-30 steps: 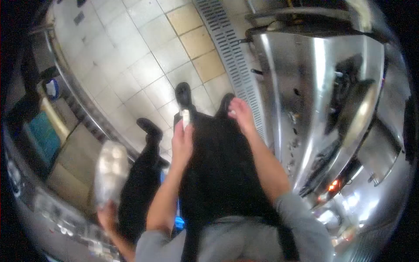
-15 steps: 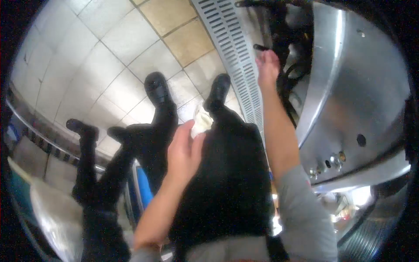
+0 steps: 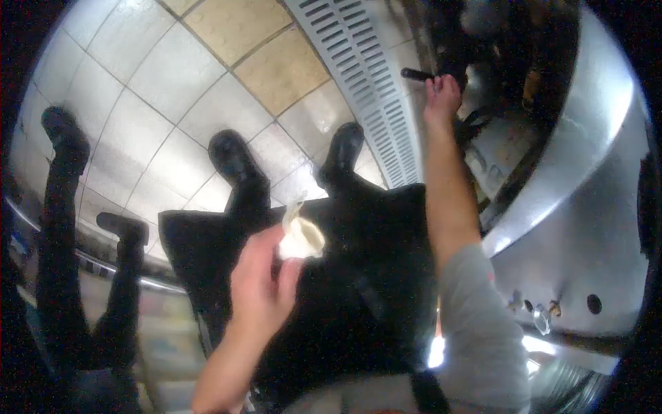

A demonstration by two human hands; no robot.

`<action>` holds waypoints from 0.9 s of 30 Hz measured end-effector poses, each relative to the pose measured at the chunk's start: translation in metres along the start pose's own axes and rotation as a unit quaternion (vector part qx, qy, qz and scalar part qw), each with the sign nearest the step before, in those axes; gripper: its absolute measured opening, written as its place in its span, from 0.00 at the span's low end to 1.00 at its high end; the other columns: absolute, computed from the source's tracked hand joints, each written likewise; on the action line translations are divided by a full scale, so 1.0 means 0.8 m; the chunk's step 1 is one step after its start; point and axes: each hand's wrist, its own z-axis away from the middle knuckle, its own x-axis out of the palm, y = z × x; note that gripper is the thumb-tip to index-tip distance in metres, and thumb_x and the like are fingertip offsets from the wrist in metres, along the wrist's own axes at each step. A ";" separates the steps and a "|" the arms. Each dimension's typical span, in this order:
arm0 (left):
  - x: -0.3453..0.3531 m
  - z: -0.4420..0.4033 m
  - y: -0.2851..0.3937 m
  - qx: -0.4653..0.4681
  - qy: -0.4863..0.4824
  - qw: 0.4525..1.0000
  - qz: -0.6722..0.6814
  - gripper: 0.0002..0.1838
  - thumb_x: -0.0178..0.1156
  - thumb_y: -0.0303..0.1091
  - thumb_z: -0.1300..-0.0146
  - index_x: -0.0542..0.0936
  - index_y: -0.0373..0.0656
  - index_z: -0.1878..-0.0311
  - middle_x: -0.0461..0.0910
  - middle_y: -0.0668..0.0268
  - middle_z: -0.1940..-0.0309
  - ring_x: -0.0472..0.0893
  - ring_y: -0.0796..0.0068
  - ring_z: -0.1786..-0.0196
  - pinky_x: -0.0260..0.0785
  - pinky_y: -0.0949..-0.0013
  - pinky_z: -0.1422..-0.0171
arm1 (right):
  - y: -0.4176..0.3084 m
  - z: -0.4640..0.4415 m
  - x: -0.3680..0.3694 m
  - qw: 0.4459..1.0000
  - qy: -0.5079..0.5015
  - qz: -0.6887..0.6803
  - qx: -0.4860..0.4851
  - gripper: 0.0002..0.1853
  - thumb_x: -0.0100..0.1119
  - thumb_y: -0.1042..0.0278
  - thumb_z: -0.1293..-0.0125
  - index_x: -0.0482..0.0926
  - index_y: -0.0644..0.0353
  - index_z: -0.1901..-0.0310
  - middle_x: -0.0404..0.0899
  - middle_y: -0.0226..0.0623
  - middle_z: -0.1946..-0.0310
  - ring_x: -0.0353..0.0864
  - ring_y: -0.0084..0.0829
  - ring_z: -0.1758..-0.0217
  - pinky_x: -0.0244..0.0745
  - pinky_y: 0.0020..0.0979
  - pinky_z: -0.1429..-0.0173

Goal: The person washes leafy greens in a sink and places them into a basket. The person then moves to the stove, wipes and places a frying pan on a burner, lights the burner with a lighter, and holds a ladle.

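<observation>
My left hand [image 3: 265, 272] is closed on a small whitish packet [image 3: 302, 238] with a clear, crumpled flap at its top, held over the dark apron. The packet's contents are too blurred to name. Farther off at the right, my right hand [image 3: 443, 96] reaches to a black handle [image 3: 417, 74] beside the dark shelf space under the steel counter. Its fingers are bent at the handle's inner end, and whether they wrap round it is too blurred to tell.
A slotted metal drain [image 3: 365, 76] runs across the tiled floor [image 3: 200, 90]. A steel counter front [image 3: 572, 255] with knobs and fittings curves along the right. Another person's legs [image 3: 62, 228] are at the left, beside a metal-edged shelf.
My right hand has moved from over the floor out to the black handle. The packet in my left hand now shows its broad face. The other person's legs appear farther left.
</observation>
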 end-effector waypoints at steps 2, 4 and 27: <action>-0.003 -0.008 0.006 -0.006 -0.010 1.000 -0.003 0.19 0.63 0.24 0.37 0.74 0.33 0.43 0.80 0.52 0.51 0.81 0.62 0.49 0.71 0.66 0.43 | 0.005 -0.022 0.000 0.999 -0.032 -0.035 0.018 0.11 0.55 0.65 0.28 0.74 0.61 0.49 0.73 0.34 0.56 0.73 0.30 0.52 0.79 0.42 0.41; -0.004 -0.015 0.007 -0.013 -0.018 1.000 -0.006 0.19 0.63 0.24 0.38 0.74 0.32 0.43 0.80 0.51 0.51 0.81 0.62 0.49 0.71 0.66 0.43 | 0.004 -0.032 0.005 0.999 -0.021 -0.033 0.026 0.13 0.54 0.65 0.26 0.72 0.64 0.46 0.73 0.37 0.54 0.74 0.32 0.49 0.79 0.43 0.39; -0.009 -0.041 0.009 0.096 -0.014 0.995 -0.034 0.21 0.67 0.23 0.44 0.77 0.38 0.46 0.81 0.49 0.50 0.81 0.47 0.48 0.73 0.59 0.41 | 0.038 -0.109 0.009 0.992 -0.050 -0.107 0.043 0.15 0.59 0.70 0.29 0.70 0.65 0.46 0.77 0.41 0.62 0.82 0.34 0.59 0.87 0.37 0.52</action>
